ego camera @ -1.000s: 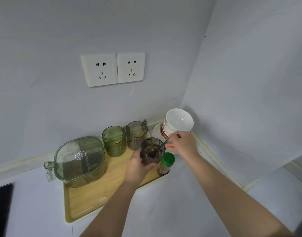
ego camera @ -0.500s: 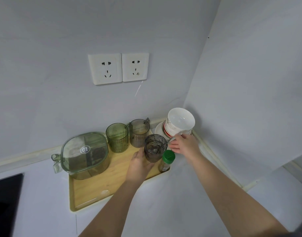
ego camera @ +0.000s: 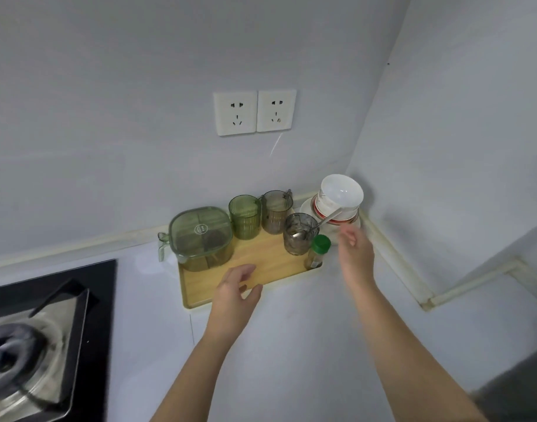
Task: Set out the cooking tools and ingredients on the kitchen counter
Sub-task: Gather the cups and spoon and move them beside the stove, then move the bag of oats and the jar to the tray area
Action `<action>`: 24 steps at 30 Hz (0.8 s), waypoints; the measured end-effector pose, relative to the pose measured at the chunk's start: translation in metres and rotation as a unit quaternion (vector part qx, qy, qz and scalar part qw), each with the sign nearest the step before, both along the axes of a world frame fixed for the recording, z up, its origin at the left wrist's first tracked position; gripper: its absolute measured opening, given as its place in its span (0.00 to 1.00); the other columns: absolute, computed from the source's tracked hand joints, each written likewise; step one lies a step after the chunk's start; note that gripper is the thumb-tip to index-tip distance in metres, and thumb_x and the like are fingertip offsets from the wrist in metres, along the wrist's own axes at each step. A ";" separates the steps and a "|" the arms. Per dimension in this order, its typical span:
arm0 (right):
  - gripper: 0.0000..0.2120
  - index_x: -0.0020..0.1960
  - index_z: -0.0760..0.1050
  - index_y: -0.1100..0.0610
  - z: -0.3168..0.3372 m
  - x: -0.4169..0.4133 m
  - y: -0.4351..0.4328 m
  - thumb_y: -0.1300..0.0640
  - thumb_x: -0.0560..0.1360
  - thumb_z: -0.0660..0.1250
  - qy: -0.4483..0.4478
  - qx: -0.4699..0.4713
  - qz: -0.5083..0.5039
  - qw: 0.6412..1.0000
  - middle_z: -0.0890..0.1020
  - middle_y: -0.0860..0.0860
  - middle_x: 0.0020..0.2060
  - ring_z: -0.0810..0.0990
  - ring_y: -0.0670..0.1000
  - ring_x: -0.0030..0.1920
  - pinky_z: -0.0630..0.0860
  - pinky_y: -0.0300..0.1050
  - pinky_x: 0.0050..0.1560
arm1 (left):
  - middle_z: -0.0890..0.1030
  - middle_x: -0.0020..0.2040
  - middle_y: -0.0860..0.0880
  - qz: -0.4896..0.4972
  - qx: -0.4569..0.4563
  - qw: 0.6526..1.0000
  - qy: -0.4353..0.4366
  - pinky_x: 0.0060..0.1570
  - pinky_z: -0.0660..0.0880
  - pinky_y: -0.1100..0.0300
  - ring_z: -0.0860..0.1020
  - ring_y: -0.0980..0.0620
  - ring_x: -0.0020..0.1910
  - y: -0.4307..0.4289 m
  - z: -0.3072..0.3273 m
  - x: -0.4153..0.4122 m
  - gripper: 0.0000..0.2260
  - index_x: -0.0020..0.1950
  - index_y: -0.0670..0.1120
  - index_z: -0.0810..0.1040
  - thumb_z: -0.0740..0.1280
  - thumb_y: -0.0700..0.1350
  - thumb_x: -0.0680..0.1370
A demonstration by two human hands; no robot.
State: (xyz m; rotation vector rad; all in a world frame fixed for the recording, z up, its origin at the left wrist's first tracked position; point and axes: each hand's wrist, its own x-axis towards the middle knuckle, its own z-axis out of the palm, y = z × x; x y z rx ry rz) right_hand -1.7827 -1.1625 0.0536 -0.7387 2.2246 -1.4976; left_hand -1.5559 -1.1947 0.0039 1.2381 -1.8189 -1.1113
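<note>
Honestly, my worry is the spoon [ego camera: 328, 218] sticking out of the dark cup [ego camera: 298, 239] on the tray [ego camera: 261, 271]. My right hand [ego camera: 354, 252] hovers just beside it, and one clip could tip the cup or the spice bottle [ego camera: 318, 252]. Both hands are empty, fingers loosely spread, with the left hand [ego camera: 235, 295] over the tray's front. Room-wise, walls [ego camera: 443, 147] box the corner; open counter [ego camera: 291, 345] sits toward me, stove [ego camera: 48, 324] left.

Left hand [ego camera: 235, 289] and right hand [ego camera: 354, 249] outstretched, fingers loosely spread
</note>
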 end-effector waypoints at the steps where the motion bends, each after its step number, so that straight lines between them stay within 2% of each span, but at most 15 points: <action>1: 0.12 0.59 0.76 0.59 -0.002 0.014 0.007 0.62 0.77 0.61 -0.004 -0.013 0.005 1.000 0.79 0.50 0.53 0.75 0.48 0.54 0.67 0.39 0.53 | 0.77 0.53 0.55 0.009 0.000 1.000 0.012 0.52 0.74 0.68 0.76 0.59 0.53 0.006 0.004 0.010 0.16 0.58 0.51 0.77 0.71 0.36 0.74; 5: 0.13 0.57 0.76 0.55 -0.012 0.080 0.036 0.66 0.76 0.61 -0.017 -0.039 0.064 0.997 0.80 0.50 0.55 0.77 0.50 0.58 0.69 0.39 0.55 | 0.78 0.53 0.58 0.050 -0.004 0.998 0.024 0.50 0.74 0.71 0.77 0.63 0.53 0.040 0.020 0.066 0.16 0.55 0.55 0.76 0.70 0.36 0.74; 10: 0.08 0.52 0.78 0.54 -0.006 0.169 0.079 0.63 0.77 0.62 -0.050 -0.018 0.172 0.984 0.82 0.47 0.51 0.79 0.50 0.55 0.75 0.46 0.58 | 0.80 0.51 0.55 0.137 0.017 0.989 0.048 0.45 0.72 0.76 0.77 0.64 0.51 0.094 0.043 0.144 0.11 0.54 0.49 0.79 0.68 0.36 0.76; 12: 0.08 0.50 0.79 0.54 0.001 0.208 0.095 0.63 0.77 0.62 -0.065 -0.022 0.228 0.971 0.83 0.46 0.48 0.80 0.47 0.52 0.77 0.49 0.56 | 0.80 0.51 0.56 0.168 0.033 0.983 0.062 0.44 0.71 0.77 0.78 0.63 0.50 0.116 0.051 0.173 0.10 0.55 0.50 0.79 0.67 0.37 0.77; 15: 0.10 0.47 0.78 0.53 0.013 0.278 0.122 0.65 0.77 0.61 -0.083 -0.031 0.310 0.946 0.83 0.47 0.46 0.82 0.43 0.47 0.78 0.48 0.53 | 0.81 0.50 0.56 0.197 0.038 0.977 0.067 0.45 0.73 0.76 0.78 0.66 0.49 0.155 0.062 0.232 0.11 0.55 0.51 0.79 0.67 0.38 0.77; 20: 0.11 0.49 0.79 0.54 0.028 0.404 0.186 0.65 0.78 0.60 -0.114 -0.026 0.428 0.896 0.84 0.47 0.44 0.83 0.44 0.44 0.78 0.40 0.47 | 0.82 0.47 0.53 0.269 0.003 0.961 0.062 0.45 0.73 0.74 0.79 0.63 0.48 0.251 0.076 0.357 0.11 0.52 0.51 0.80 0.67 0.36 0.76; 24: 0.12 0.49 0.79 0.55 0.033 0.485 0.229 0.66 0.78 0.59 -0.137 -0.007 0.479 0.867 0.85 0.48 0.43 0.83 0.46 0.45 0.79 0.41 0.48 | 0.82 0.47 0.55 0.318 -0.004 0.947 0.047 0.42 0.75 0.71 0.79 0.61 0.48 0.310 0.081 0.436 0.11 0.50 0.54 0.79 0.66 0.38 0.77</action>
